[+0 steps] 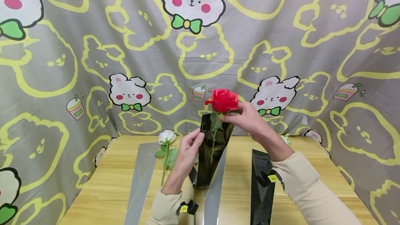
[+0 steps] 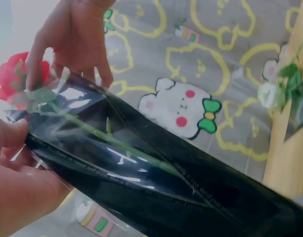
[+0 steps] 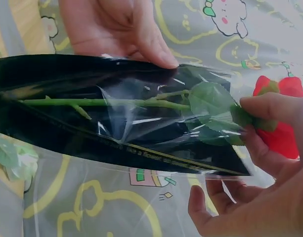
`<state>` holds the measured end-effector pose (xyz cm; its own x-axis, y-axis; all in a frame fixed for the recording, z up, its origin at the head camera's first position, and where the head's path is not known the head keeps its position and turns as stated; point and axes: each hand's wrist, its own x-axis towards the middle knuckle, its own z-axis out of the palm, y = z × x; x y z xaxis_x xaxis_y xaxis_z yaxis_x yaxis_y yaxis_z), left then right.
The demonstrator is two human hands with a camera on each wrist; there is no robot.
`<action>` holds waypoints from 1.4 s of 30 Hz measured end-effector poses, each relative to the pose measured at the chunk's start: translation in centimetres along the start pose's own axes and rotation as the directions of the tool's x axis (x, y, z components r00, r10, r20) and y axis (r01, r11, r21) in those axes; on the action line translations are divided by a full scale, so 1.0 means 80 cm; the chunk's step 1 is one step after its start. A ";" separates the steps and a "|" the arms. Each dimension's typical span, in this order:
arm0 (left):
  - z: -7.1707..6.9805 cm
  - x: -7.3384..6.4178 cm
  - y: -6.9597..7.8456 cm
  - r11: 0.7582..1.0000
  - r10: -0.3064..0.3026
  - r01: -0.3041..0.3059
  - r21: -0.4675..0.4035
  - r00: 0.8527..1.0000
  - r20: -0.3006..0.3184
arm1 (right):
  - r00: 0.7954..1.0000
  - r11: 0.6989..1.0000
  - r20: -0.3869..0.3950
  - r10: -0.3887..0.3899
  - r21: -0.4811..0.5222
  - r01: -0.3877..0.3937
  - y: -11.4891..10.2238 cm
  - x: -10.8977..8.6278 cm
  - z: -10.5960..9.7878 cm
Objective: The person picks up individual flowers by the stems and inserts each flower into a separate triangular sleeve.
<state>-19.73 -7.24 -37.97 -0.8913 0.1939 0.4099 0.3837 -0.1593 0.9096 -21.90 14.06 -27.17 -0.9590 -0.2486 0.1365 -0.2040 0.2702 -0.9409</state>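
Observation:
An artificial red rose [image 1: 223, 100] stands upright, its stem [image 2: 116, 139] inside a black flower sleeve [image 1: 204, 173] with a clear front. The bloom sits above the sleeve's open top, and its green leaves [image 3: 210, 106] show partly through the film. My right hand [image 1: 248, 119] pinches the rose just beneath the bloom, thumb on the near side. With thumb and fingers, my left hand [image 1: 187, 150] grips the sleeve by its left edge near the top. Printed lettering runs along the sleeve's folds in both wrist views.
A white rose [image 1: 167, 137] lies on the wooden table [image 1: 103, 183] left of my left hand, beside a grey sleeve [image 1: 142, 173]. Another grey sleeve [image 1: 215, 190] and a black sleeve [image 1: 262, 190] lie nearer the right. A patterned curtain [image 1: 206, 58] hangs behind.

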 end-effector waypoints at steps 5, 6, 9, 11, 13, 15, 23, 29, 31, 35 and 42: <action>0.001 0.003 0.002 0.990 0.087 -0.089 0.113 0.996 0.024 | 0.996 0.997 0.042 0.080 0.001 -0.080 -0.005 0.003 -0.005; 0.001 0.003 0.002 0.984 0.108 -0.111 0.140 0.994 0.029 | 0.993 0.995 0.055 0.100 0.005 -0.100 -0.006 0.004 -0.006; 0.000 0.002 0.001 0.958 0.176 -0.180 0.223 0.984 0.038 | 0.984 0.986 0.085 0.158 0.034 -0.162 -0.011 0.006 -0.009; 0.001 0.000 0.000 0.937 0.215 -0.221 0.272 0.975 0.051 | 0.978 0.979 0.095 0.188 0.066 -0.194 -0.014 0.007 -0.012; 0.002 0.000 0.000 0.925 0.223 -0.232 0.302 0.973 0.063 | 0.974 0.974 0.093 0.207 0.070 -0.214 -0.016 0.008 -0.015; 0.004 -0.001 0.002 0.935 0.186 -0.191 0.300 0.981 0.047 | 0.972 0.974 0.094 0.216 0.046 -0.220 -0.017 0.008 -0.016; 0.012 -0.004 0.009 0.947 -0.139 0.157 -0.282 0.987 0.081 | 0.983 0.984 0.138 0.123 -0.144 -0.103 -0.015 0.005 -0.018; 0.014 -0.008 0.011 0.955 -0.142 0.156 -0.252 0.987 0.072 | 0.969 0.981 0.208 0.135 -0.168 -0.100 -0.012 0.005 -0.020; 0.015 -0.009 0.013 0.969 -0.146 0.154 -0.195 0.988 0.054 | 0.964 0.979 0.227 0.136 -0.179 -0.096 -0.012 0.006 -0.020; 0.015 -0.007 0.016 0.993 -0.101 0.101 -0.056 0.995 -0.013 | 0.964 0.979 0.234 0.127 -0.183 -0.084 -0.015 0.006 -0.020; 0.018 -0.004 0.024 0.995 -0.095 0.093 -0.028 0.992 -0.083 | 0.963 0.975 0.240 0.126 -0.207 -0.076 -0.021 0.007 -0.019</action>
<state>-18.39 -6.25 -36.24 -0.9407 0.1275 0.3144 0.2920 -0.1676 0.9416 -22.38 14.87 -25.06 -0.9016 -0.4282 -0.0612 -0.1669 0.4750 -0.8640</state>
